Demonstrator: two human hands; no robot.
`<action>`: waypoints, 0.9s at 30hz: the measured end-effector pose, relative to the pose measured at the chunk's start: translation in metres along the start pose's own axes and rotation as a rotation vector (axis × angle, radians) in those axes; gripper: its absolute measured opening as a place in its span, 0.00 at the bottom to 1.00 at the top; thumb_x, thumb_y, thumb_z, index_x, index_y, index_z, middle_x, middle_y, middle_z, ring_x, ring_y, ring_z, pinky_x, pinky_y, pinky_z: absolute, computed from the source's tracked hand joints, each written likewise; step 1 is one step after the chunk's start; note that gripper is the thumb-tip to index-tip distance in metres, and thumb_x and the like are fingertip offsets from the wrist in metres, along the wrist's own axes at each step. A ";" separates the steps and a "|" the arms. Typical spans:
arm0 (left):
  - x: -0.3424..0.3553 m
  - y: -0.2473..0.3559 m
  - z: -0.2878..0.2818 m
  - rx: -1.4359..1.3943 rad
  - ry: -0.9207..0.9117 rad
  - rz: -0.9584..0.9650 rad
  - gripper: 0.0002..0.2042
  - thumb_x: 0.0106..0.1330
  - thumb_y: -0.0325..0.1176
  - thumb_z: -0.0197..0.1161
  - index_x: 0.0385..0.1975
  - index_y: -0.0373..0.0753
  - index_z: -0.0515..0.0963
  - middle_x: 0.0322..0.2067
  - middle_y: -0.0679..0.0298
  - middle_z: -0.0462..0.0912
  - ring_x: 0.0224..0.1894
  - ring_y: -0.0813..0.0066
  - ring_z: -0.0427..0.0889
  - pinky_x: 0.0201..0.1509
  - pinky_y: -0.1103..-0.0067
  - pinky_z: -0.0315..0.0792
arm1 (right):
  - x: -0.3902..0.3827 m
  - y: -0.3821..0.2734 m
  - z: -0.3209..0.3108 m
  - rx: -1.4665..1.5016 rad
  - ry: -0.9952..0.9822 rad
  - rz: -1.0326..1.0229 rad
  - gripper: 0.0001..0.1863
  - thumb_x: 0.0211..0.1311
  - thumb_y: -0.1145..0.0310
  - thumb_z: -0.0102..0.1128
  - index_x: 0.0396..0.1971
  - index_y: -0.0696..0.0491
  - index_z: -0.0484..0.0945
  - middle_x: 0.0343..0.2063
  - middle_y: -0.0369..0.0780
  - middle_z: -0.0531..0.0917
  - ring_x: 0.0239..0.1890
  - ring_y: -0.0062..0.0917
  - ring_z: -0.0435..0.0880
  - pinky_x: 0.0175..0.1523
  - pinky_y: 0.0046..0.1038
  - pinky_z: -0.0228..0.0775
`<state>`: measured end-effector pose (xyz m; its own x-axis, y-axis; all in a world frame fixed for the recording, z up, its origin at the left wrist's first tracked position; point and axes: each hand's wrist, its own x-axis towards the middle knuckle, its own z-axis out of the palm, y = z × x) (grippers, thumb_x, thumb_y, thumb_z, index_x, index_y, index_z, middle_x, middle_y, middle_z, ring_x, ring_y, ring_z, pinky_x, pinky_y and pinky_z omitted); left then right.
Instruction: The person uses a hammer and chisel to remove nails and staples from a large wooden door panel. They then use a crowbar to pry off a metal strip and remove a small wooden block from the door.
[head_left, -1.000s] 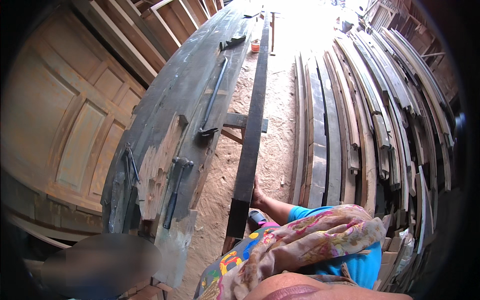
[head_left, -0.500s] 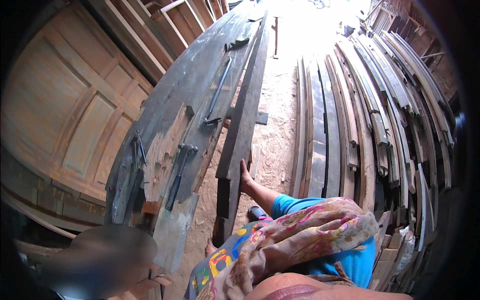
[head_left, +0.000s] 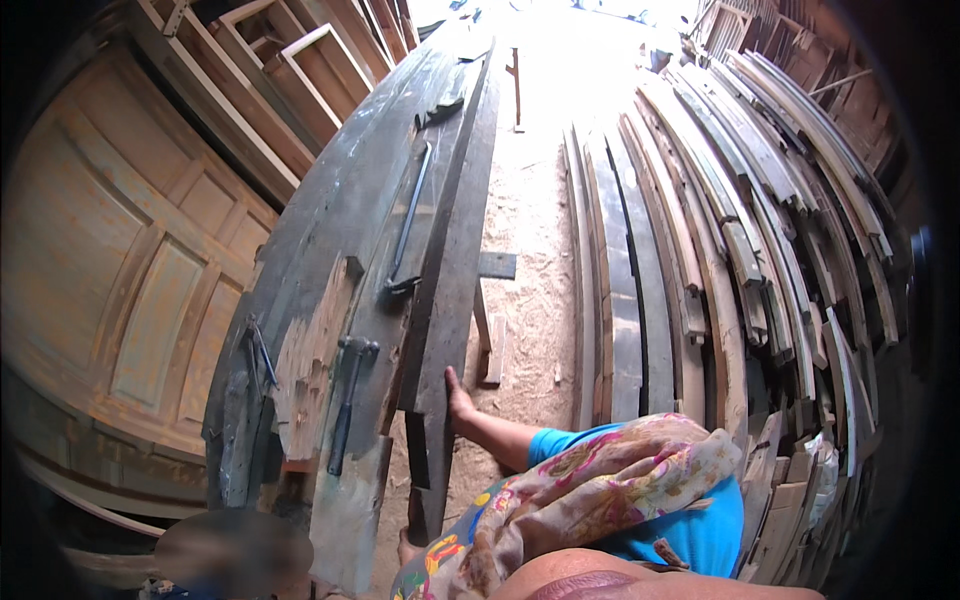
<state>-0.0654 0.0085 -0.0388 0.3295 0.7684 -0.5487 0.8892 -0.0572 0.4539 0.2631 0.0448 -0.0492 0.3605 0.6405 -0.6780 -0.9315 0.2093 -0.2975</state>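
My right hand (head_left: 459,398) grips the right side of a long dark timber (head_left: 440,320), which runs from near my body toward the bright end of the workshop, close along a stack of weathered grey boards (head_left: 300,230). Low by the timber's near end, a bit of my left hand (head_left: 406,550) shows, its fingers hidden. On the boards lie a long metal bar (head_left: 412,210), a hammer-like tool (head_left: 348,410) with a dark handle, another metal tool (head_left: 262,355) and a dark crumpled piece (head_left: 437,114).
Panelled wooden doors (head_left: 130,280) and frames (head_left: 300,80) lean at the left. Long stacked planks (head_left: 730,220) fill the right side. A small crosspiece (head_left: 497,265) and a loose offcut (head_left: 496,350) show beside the timber, over the sawdust-covered ground (head_left: 525,360).
The dark timber has swung left against the edge of the board stack, and my right hand has moved left with it. The small bucket seen earlier is out of sight.
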 end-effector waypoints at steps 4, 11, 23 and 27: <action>0.001 0.004 -0.005 -0.022 -0.024 -0.008 0.35 0.48 0.45 0.69 0.55 0.36 0.63 0.45 0.49 0.76 0.47 0.58 0.76 0.51 0.68 0.70 | -0.015 -0.006 -0.031 -0.013 -0.051 0.009 0.43 0.46 0.30 0.56 0.52 0.53 0.72 0.48 0.42 0.79 0.47 0.34 0.78 0.57 0.41 0.66; -0.007 -0.011 -0.001 -0.050 -0.115 0.033 0.35 0.52 0.45 0.68 0.57 0.34 0.62 0.46 0.51 0.76 0.47 0.61 0.76 0.51 0.69 0.70 | 0.011 -0.012 -0.059 -0.508 0.306 -0.030 0.42 0.51 0.33 0.54 0.55 0.55 0.69 0.48 0.46 0.77 0.49 0.35 0.77 0.54 0.41 0.67; -0.041 -0.008 -0.004 -0.787 -0.569 -0.007 0.34 0.59 0.45 0.65 0.59 0.30 0.61 0.47 0.52 0.75 0.46 0.66 0.76 0.49 0.74 0.72 | -0.159 0.020 -0.108 -1.312 -0.070 0.358 0.58 0.42 0.30 0.60 0.63 0.60 0.54 0.59 0.54 0.64 0.62 0.38 0.64 0.58 0.39 0.64; -0.044 -0.006 0.004 -0.846 -0.516 0.073 0.32 0.59 0.46 0.65 0.56 0.30 0.63 0.44 0.55 0.77 0.43 0.69 0.77 0.45 0.75 0.73 | -0.170 0.073 -0.155 -1.478 -0.778 0.456 0.38 0.62 0.44 0.51 0.63 0.58 0.59 0.58 0.41 0.70 0.56 0.29 0.71 0.63 0.28 0.58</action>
<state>-0.0835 -0.0278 -0.0203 0.6507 0.3978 -0.6468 0.4080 0.5352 0.7396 0.1411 -0.1630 -0.0602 -0.4188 0.7216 -0.5512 0.0448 -0.5899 -0.8063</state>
